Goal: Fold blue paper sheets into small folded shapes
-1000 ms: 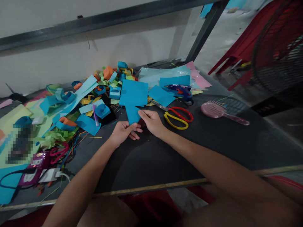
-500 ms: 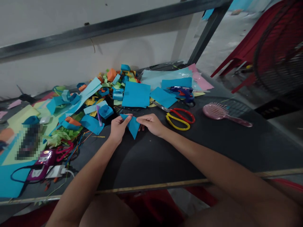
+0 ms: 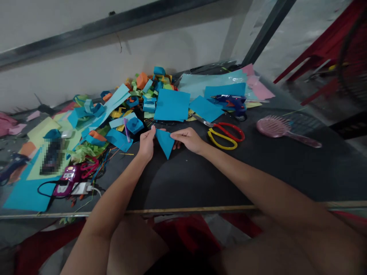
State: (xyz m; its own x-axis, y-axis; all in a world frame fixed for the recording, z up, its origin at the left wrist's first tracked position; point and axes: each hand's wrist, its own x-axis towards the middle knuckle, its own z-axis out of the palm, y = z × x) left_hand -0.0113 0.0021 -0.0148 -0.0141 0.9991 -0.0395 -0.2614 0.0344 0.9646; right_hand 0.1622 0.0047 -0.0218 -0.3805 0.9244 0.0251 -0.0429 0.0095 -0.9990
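A folded piece of blue paper (image 3: 165, 143) hangs point-down between my two hands, above the dark table (image 3: 189, 183). My left hand (image 3: 147, 143) pinches its left upper edge, with the thumb on top. On the right upper corner, the thumb and forefinger of my right hand (image 3: 185, 139) are closed. Scissors with red and yellow handles (image 3: 226, 135) lie just right of my right hand. Behind the hands is a square blue sheet (image 3: 172, 105). A purple pen (image 3: 127, 130) rests on blue paper to the left.
Folded coloured paper pieces (image 3: 142, 81) are heaped at the back. A glue gun (image 3: 233, 104) and a pink hairbrush (image 3: 272, 128) lie to the right. On the left are a purple device (image 3: 69, 179) with cables, a phone (image 3: 52, 156) and loose sheets.
The view has shifted, showing more of the table's left side. The blue paper now shows a broader face between the hands, and my left thumb has moved toward its upper left edge.
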